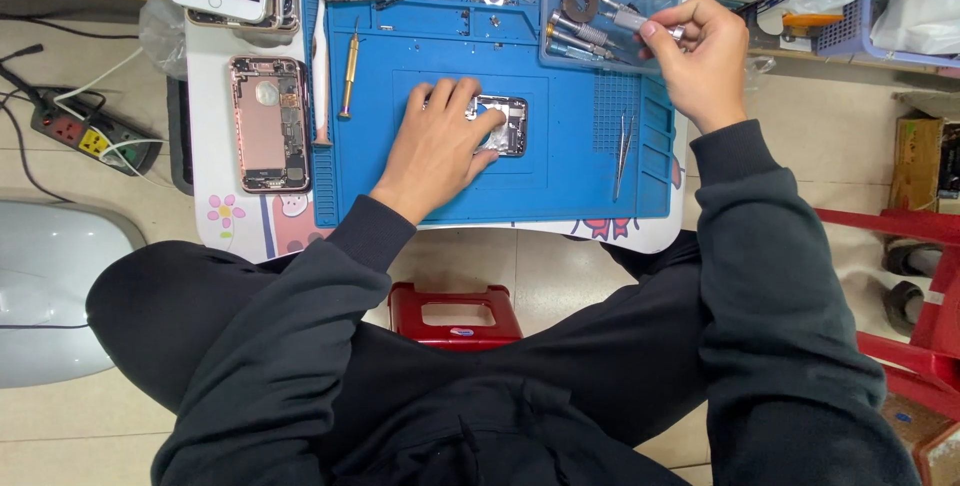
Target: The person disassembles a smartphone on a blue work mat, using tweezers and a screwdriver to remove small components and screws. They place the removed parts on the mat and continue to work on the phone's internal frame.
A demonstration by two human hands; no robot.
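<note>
an opened phone housing [505,126] lies at the centre of a blue repair mat [440,46], pinned flat under the left hand [440,141] with fingers spread, grasping nothing. at two o'clock the right hand [700,56] pinches a silver screwdriver [630,18] over a clear tool tray [575,41]. tweezers [622,151] lie at three o'clock, a rose-gold phone shell [270,124] at nine o'clock on the white worktop [215,216]. this looks like tool selection; next, the tip must meet a tiny screw squarely.

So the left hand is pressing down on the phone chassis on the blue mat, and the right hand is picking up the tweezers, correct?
Not quite. In the head view the right hand holds a silver screwdriver over the clear tool tray; the tweezers lie untouched. The left hand does press the phone chassis on the blue mat.
</note>
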